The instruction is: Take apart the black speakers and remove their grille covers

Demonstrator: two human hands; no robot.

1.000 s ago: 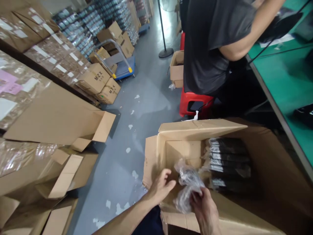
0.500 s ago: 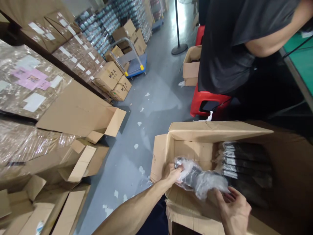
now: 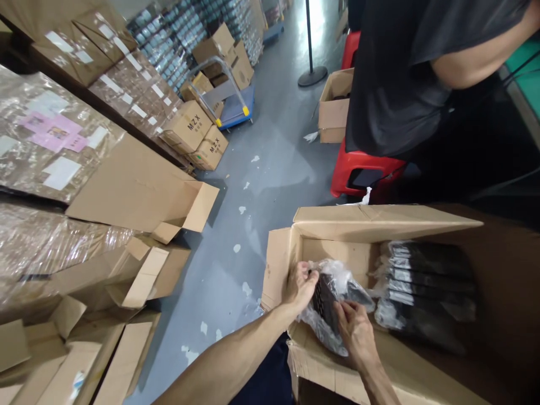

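Observation:
Inside an open cardboard box (image 3: 337, 214), both my hands are on a dark, flat item in clear plastic wrap (image 3: 329, 295); its exact kind does not show. My left hand (image 3: 302, 287) grips its left end, thumb on top and fingers curled at the edge. My right hand (image 3: 355, 325) pinches its near right side, with loose clear plastic (image 3: 337, 271) bunched just above. Farther right in the same box lies a row of several dark items in clear plastic bags (image 3: 426, 275), apart from my hands.
A person in black clothing (image 3: 392, 101) sits on a red stool (image 3: 363, 169) just past the box. Open cartons (image 3: 139, 281) and wrapped stacks (image 3: 42, 135) line the left side. A blue trolley (image 3: 238, 107) and a pole base (image 3: 312, 76) stand farther along the grey floor (image 3: 270, 169).
My right hand has moved left and up onto the dark item, near my left hand. The plastic covering has been pushed about, and more of the dark surface shows.

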